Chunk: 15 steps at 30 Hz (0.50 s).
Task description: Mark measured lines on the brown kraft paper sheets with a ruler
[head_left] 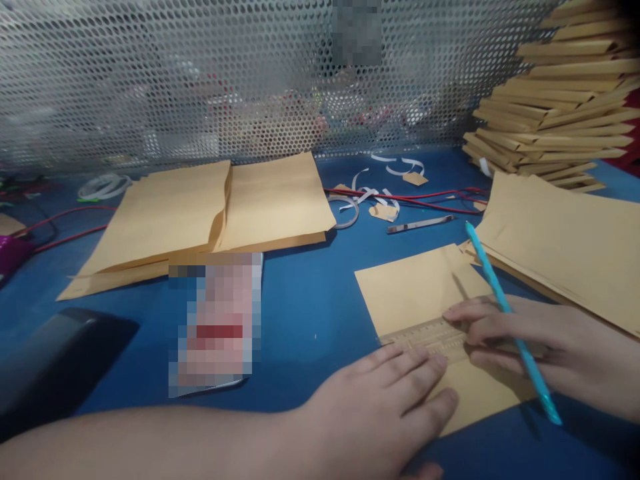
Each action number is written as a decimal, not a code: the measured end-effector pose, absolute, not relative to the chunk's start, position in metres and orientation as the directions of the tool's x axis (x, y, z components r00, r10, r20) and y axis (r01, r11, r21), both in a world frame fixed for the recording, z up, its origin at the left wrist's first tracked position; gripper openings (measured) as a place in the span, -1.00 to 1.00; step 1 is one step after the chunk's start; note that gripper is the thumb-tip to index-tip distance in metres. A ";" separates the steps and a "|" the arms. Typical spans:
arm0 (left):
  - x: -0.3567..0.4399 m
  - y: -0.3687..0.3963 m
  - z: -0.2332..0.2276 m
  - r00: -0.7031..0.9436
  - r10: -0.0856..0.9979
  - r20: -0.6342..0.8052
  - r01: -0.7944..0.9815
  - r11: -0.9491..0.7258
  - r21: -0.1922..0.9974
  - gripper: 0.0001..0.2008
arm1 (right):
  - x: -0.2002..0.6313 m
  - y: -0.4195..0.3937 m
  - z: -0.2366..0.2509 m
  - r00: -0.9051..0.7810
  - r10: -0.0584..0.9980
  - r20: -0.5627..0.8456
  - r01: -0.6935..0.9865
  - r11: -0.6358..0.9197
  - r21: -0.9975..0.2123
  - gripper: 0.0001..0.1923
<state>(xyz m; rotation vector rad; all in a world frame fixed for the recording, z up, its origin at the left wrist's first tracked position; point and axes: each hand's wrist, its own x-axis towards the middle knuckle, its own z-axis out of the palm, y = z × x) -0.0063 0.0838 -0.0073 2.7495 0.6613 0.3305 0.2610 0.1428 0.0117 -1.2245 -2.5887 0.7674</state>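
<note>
A clear ruler (425, 338) lies across a sheet of brown paper (410, 287) on the blue table. My left hand (385, 400) rests flat with its fingers stretched over the ruler's left part and the paper below it. From the right, my right hand (530, 340) touches the ruler's other end with its fingertips. A turquoise pen (483, 257) is tucked between the fingers of that hand, slanting with one end up toward the back. Part of the ruler is hidden beneath both hands.
Brown envelopes or folded papers (280, 200) lie at the back left, above a blurred-out phone-like object (257, 320). More brown sheets (575, 247) lie at right, before a tall stack (565, 107). A thin metal tool (420, 225), red wires and paper scraps lie near the perforated metal panel (250, 87).
</note>
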 end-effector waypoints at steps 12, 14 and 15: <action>-0.006 0.085 -0.006 0.874 0.464 0.143 0.401 -0.857 0.324 -0.50 | 0.261 0.142 0.014 -0.650 0.755 -0.082 0.679 0.530 -0.508 -0.80; -0.006 0.085 -0.006 0.876 0.462 0.138 0.401 -0.857 0.324 -0.50 | 0.261 0.142 0.015 -0.653 0.753 -0.083 0.676 0.530 -0.512 -0.80; -0.006 0.085 -0.006 0.876 0.461 0.138 0.401 -0.858 0.323 -0.50 | 0.260 0.142 0.015 -0.653 0.753 -0.080 0.673 0.530 -0.516 -0.80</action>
